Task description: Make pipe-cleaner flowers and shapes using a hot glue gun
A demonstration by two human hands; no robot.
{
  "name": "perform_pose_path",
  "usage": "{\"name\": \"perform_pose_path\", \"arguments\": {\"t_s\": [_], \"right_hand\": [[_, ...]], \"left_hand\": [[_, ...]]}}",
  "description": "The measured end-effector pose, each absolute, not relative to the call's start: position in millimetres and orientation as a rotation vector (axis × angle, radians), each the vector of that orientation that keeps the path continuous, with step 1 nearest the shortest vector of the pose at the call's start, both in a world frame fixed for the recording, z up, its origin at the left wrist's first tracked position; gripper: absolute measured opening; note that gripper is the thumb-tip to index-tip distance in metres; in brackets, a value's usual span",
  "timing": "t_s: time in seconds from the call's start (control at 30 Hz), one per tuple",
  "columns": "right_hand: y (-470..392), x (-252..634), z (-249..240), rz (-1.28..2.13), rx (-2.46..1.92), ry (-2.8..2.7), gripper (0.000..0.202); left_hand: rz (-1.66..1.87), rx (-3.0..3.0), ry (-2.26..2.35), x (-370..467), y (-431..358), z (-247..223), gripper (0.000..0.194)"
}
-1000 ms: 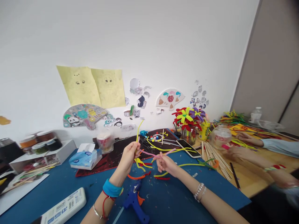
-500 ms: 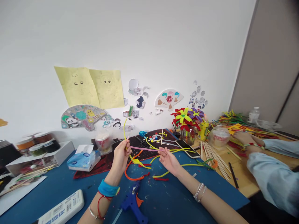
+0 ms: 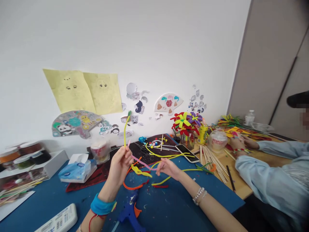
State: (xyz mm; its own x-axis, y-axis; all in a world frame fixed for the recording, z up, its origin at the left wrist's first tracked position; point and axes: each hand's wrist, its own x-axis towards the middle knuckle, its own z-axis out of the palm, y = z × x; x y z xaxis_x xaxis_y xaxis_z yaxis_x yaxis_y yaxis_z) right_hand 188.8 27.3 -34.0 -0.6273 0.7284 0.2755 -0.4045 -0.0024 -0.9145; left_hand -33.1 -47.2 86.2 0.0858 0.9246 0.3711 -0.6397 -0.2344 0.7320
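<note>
My left hand (image 3: pixel 122 161) is closed around a yellow pipe cleaner (image 3: pixel 125 132) that stands up from the fist, with a green tip at its top. Under the fist, more yellow stem ends in a bent yellow piece (image 3: pixel 140 172). A pink pipe cleaner (image 3: pixel 142 163) is gripped in the same hand; its short end pokes up beside the thumb. From there it slopes down to my right hand (image 3: pixel 167 167), whose thumb and fingers pinch its other end. Below the hands lie an orange pipe cleaner (image 3: pixel 131 188) and a blue glue gun (image 3: pixel 131 214).
A phone (image 3: pixel 187 154), wooden sticks (image 3: pixel 213 162) and a vase of pipe-cleaner flowers (image 3: pixel 185 124) stand or lie to the right. At left are a tissue pack (image 3: pixel 77 169) and a white case (image 3: pixel 59 220). A co-worker's sleeve (image 3: pixel 263 174) reaches over the wooden table at right.
The view has turned right. The pink pipe cleaner, nearly level before, now sags and slopes down toward my right hand. The yellow stem's green tip now shows. The co-worker's hands now hold something small.
</note>
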Motion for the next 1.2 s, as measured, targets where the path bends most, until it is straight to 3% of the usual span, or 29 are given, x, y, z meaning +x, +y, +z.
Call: {"name": "perform_pose_path", "arguments": {"t_s": [0.13,0.23,0.43,0.63,0.7,0.83,0.97,1.2], "right_hand": [[20.3,202.7,-21.1,1.611,-0.384,-1.68,0.052],[8.0,212.4,3.9,1.487,-0.396,-1.791,0.033],[-17.6,206.3,55.7,1.037,-0.494,-2.099,0.023],[-43.9,208.0,30.1,0.824,-0.485,-2.327,0.024],[-49.1,210.9,22.9,0.866,-0.503,-2.29,0.033],[-46.4,205.5,37.3,1.297,-0.414,-1.966,0.053],[-33.2,182.3,71.6,1.258,-0.318,-1.776,0.029],[-10.5,150.7,113.5,1.512,-0.138,-1.604,0.029]], "left_hand": [[1.482,1.193,0.497,-20.0,-61.5,92.9,0.017],[1.426,1.372,0.618,-8.4,-66.2,93.0,0.021],[1.025,1.953,1.0,17.9,-79.0,90.7,0.029],[0.923,1.948,0.998,17.9,-82.7,89.5,0.032],[0.859,1.936,0.994,17.4,-81.5,86.6,0.032],[0.796,1.996,1.036,19.9,-85.0,83.4,0.033],[0.939,1.957,1.084,15.8,-90.9,88.7,0.036],[1.165,1.702,1.26,-9.2,-79.0,86.3,0.033]]}}
